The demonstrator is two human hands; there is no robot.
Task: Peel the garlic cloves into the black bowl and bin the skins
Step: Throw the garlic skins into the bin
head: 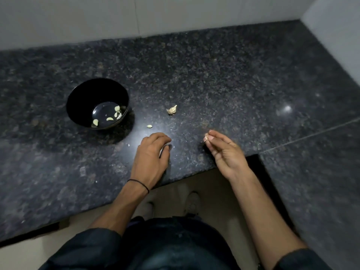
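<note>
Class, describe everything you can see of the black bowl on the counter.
The black bowl is round, deep and glossy, its material unclear. It stands upright on the dark speckled counter, beyond the left hand, which does not touch it. Several pale peeled garlic cloves lie in its bottom, toward the right.

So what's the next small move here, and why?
Probably the left hand should reach for the loose clove just ahead of it and drop it into the bowl: it looks peeled and lies on the counter beside the bowl, where other peeled cloves already are. The right hand is busy, pinching a brownish scrap.
</note>
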